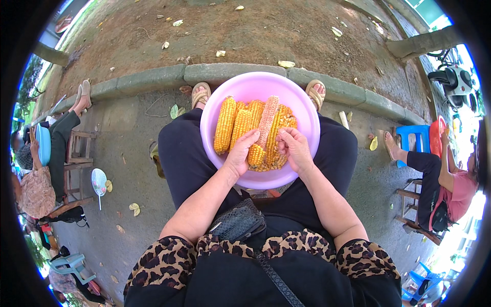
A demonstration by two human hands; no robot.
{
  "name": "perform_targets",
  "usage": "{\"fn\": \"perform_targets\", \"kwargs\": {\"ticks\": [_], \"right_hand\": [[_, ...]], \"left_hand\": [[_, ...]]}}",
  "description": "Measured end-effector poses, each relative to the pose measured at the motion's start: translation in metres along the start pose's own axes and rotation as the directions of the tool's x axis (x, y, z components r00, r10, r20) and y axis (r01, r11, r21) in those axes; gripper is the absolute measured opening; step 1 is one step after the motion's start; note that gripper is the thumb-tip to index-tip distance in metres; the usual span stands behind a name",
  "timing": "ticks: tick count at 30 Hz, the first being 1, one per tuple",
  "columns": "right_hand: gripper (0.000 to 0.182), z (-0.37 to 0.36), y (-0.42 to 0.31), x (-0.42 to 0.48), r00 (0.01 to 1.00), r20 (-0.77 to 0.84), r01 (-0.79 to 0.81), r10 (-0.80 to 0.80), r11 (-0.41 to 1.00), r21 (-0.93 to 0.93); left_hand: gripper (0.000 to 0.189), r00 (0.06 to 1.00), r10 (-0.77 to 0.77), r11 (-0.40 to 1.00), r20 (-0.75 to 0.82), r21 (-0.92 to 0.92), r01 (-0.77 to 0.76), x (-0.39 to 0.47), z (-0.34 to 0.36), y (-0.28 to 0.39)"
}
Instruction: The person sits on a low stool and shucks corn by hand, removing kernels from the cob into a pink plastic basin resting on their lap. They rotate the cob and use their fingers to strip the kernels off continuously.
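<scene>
A pink plastic basin (259,81) rests between my thighs, holding several yellow ears of corn (225,124) and loose kernels (268,165). My left hand (242,151) is over the basin, closed around a partly shelled corncob (268,119); the cob's upper stretch is bare and pinkish, and yellow kernels remain at the end near my palm. Just right of that cob is my right hand (293,149), its fingers curled and thumb near the forefinger. Whether kernels lie inside those fingers cannot be made out. More ears lie beneath and beside both hands.
A stone kerb (153,80) runs beyond my sandalled feet, with leaf-strewn soil behind it. A round hand fan (99,182) lies on the pavement at left. Seated people are on both sides, one near a blue stool (413,134) and red basin (436,135). A bare cob (343,119) lies near the kerb.
</scene>
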State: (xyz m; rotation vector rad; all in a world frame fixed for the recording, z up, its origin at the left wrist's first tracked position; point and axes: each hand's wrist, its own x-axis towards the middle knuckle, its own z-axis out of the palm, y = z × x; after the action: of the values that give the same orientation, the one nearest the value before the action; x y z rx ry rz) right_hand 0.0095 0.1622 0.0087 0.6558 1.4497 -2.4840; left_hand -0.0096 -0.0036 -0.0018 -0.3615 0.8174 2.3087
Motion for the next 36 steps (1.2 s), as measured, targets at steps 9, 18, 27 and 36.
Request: {"fn": "perform_targets", "kwargs": {"ticks": [9, 18, 27, 36], "right_hand": [[0.022, 0.001, 0.002, -0.004, 0.983, 0.125, -0.083, 0.135, 0.931, -0.355], [0.018, 0.006, 0.002, -0.009, 0.952, 0.253, -0.019, 0.172, 0.860, -0.511], [0.012, 0.005, -0.002, -0.011, 0.942, 0.266, -0.070, 0.207, 0.892, -0.447], [0.012, 0.006, -0.002, -0.011, 0.944, 0.206, -0.164, 0.259, 0.906, -0.390]], "left_hand": [[0.021, 0.997, 0.030, 1.000, -0.066, 0.009, -0.030, 0.004, -0.008, -0.004], [0.021, 0.998, 0.026, 1.000, -0.052, 0.019, -0.025, 0.003, -0.009, -0.005], [0.027, 0.998, 0.023, 0.999, -0.055, 0.038, -0.021, 0.002, -0.009, -0.004], [0.021, 1.000, -0.002, 1.000, -0.023, 0.004, 0.002, 0.003, -0.011, -0.006]]}}
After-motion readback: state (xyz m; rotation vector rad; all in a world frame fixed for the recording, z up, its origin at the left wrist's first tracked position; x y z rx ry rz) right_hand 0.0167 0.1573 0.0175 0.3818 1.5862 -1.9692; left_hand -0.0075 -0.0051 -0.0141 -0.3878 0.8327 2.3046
